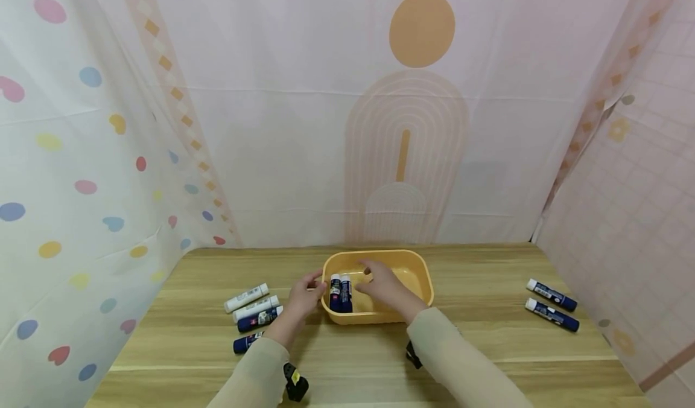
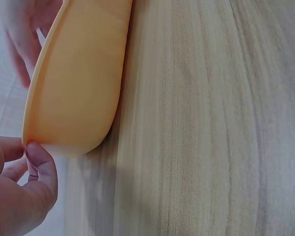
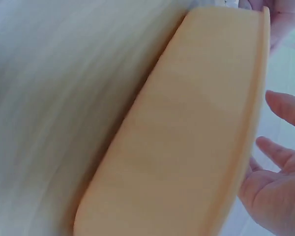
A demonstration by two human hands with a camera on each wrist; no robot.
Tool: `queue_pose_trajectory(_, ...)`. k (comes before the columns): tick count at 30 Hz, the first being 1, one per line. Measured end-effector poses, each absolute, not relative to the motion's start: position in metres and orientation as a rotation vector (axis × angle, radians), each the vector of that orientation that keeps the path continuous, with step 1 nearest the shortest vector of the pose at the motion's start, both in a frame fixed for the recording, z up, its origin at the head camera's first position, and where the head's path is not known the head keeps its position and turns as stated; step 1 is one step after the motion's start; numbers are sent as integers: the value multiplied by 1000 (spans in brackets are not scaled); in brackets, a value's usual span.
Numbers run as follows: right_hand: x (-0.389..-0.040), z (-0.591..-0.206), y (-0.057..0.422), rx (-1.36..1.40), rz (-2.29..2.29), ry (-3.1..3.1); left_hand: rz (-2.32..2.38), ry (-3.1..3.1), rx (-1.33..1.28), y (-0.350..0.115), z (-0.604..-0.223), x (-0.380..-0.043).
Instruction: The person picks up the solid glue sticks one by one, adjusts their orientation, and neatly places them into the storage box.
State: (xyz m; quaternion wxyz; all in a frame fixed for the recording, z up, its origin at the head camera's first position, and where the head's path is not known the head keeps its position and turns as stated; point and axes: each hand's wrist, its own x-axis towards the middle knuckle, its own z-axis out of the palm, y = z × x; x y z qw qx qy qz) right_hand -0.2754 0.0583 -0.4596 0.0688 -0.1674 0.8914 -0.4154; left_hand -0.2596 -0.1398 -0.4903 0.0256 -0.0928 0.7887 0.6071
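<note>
A yellow plastic tray [image 1: 380,318] with rounded corners and raised walls stands on the table. Inside it, at the left end, two navy glue sticks [image 1: 341,294] with white caps lie side by side. My left hand [image 1: 301,299] pinches the tray's left rim; in the left wrist view the thumb [image 2: 42,160] is on the outer wall and the fingers reach over the rim. Above the inside of the tray is my right hand [image 1: 387,287], its fingers spread and nothing between them, just right of the two glue sticks.
Left of the tray lie two white glue sticks [image 1: 247,297] and two navy ones [image 1: 259,319], one partly behind my left forearm. Two more navy glue sticks [image 1: 552,315] lie near the table's right edge. A patterned curtain [image 1: 293,154] hangs behind the wooden table [image 1: 478,275].
</note>
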Motion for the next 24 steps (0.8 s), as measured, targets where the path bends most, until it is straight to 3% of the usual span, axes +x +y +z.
queue_pose_trajectory(10,-251,-446,136,-682,-1280,2847,1890,2440,-259,-139,-488,-260)
queue_pose_trajectory(24,-211,-466,248,-712,-1009,3086,1864,2421,-301,-139,-488,-257)
